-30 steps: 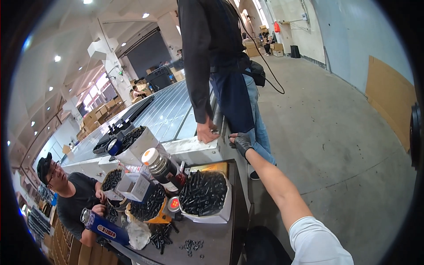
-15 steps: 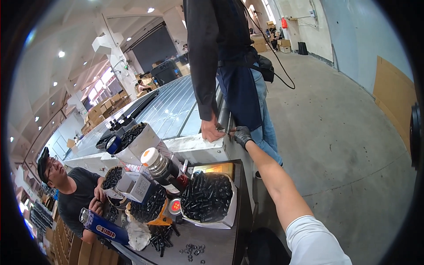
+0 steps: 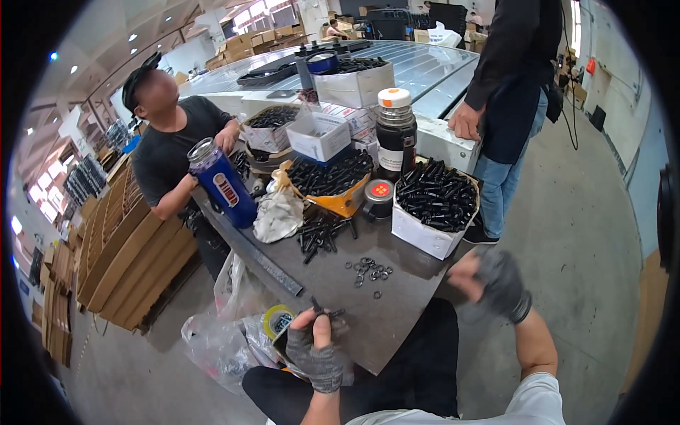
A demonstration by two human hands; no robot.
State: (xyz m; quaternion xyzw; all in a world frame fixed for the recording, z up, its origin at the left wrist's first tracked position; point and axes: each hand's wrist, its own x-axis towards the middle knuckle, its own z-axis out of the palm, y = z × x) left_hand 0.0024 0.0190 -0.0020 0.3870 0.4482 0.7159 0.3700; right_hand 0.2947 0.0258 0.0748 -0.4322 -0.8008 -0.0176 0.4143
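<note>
My left hand (image 3: pixel 315 347), in a grey fingerless glove, is low at the front edge of the dark table (image 3: pixel 386 329). Its thumb and fingers pinch small black bolt-like parts (image 3: pixel 327 312). My right hand (image 3: pixel 496 283), gloved the same way, is to the right of the table beside a white box (image 3: pixel 428 237) full of black bolt-like parts. Motion smears its fingers, and I cannot tell if anything is in them. Between the hands, small black rings (image 3: pixel 370 270) are scattered on the tabletop. Behind them is a loose heap of black bolt-like parts (image 3: pixel 322 235).
A blue bottle (image 3: pixel 223 184), white cloth (image 3: pixel 278 212), black thermos (image 3: pixel 395 134) and lidded cup (image 3: pixel 379 198) crowd the table. A metal bar (image 3: pixel 258 258) lies along its left edge, above plastic bags (image 3: pixel 227 347) and a tape roll (image 3: pixel 276 320). One person (image 3: pixel 180 134) is at left, another (image 3: pixel 520 71) at right.
My view has swung left and down. My right hand has come back from beside the standing person's hand to the table's right side. My left hand has entered the view.
</note>
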